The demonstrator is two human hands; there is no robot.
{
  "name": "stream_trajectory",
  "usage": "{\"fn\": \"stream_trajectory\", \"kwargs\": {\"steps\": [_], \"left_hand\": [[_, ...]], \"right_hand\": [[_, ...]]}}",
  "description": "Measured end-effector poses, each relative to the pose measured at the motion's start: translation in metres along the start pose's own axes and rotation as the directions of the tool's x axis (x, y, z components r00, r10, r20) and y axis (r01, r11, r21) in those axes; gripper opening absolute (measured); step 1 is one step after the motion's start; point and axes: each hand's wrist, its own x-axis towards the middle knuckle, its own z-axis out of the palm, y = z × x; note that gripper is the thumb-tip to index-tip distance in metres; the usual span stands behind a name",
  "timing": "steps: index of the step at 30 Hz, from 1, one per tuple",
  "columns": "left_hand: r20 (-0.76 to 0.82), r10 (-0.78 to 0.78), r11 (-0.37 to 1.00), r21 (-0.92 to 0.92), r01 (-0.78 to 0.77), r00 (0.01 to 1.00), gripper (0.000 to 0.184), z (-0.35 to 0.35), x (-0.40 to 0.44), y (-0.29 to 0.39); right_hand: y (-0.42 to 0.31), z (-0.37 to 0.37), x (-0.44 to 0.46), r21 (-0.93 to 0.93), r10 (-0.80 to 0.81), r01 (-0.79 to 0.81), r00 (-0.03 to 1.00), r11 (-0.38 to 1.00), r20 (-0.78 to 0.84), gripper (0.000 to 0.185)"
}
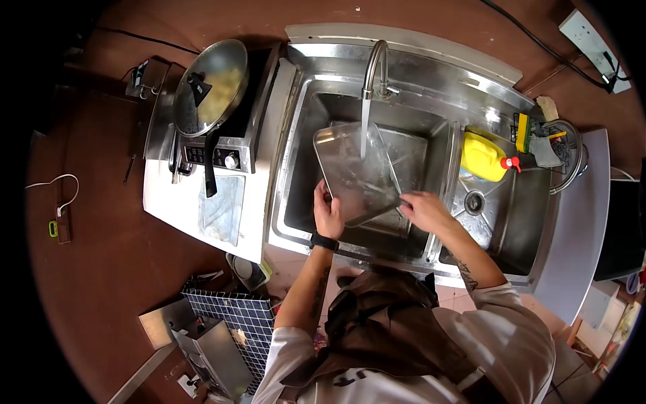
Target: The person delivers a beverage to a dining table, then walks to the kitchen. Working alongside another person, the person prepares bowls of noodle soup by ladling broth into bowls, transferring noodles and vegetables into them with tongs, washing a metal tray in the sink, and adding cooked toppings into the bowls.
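Over the left basin of the steel sink [441,198], a clear rectangular container [346,158] is tilted under the faucet [377,67]. A stream of water [364,128] runs down into it. My left hand [328,214] grips the container's lower left edge, with a black band on the wrist. At the container's lower right side, my right hand [424,211] has its fingers curled round its edge; the fingertips are partly hidden.
A lidded pan [214,87] stands on the cooker [250,128] at left, beside a white counter [171,202]. In the right basin lies a yellow bottle [481,156] with a red cap. A sponge [522,132] and a wire rack [572,158] are at the far right.
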Motion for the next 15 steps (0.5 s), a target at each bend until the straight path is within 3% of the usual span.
{"fn": "stream_trajectory", "kwargs": {"steps": [3,6,7,10,11,14,15], "left_hand": [[-0.026,-0.019,1.0,-0.019,0.019,0.999,0.048,0.006,0.012,-0.007],[-0.027,-0.031,0.999,0.02,0.031,0.999,0.049,0.01,0.021,-0.012],[-0.026,-0.029,0.999,0.029,0.03,0.999,0.05,0.012,0.024,-0.013],[-0.064,0.028,0.999,-0.02,-0.029,0.998,0.053,0.019,0.028,-0.005],[-0.011,0.017,0.998,0.068,-0.016,1.0,0.054,0.014,0.029,0.0],[-0.016,0.111,0.978,0.179,-0.106,0.994,0.054,0.017,0.036,-0.004],[-0.035,0.136,0.975,0.181,-0.128,0.99,0.059,0.018,0.038,-0.002]], "right_hand": [[0.014,0.002,0.001,-0.012,0.119,-0.119,0.993,0.993,-0.013,0.029],[0.01,0.008,-0.01,0.075,-0.085,0.091,0.993,0.993,-0.08,0.026],[0.01,0.002,-0.006,0.027,0.024,-0.025,1.0,0.999,0.021,0.027],[0.028,-0.007,0.002,-0.077,0.195,-0.197,0.98,0.977,-0.032,0.028],[0.038,0.001,0.0,-0.071,0.116,-0.124,0.987,0.99,-0.111,0.029],[0.031,-0.004,-0.001,-0.029,0.057,-0.056,0.998,0.998,0.005,0.03],[0.031,-0.007,0.002,-0.041,0.107,-0.105,0.994,0.994,0.026,0.031]]}}
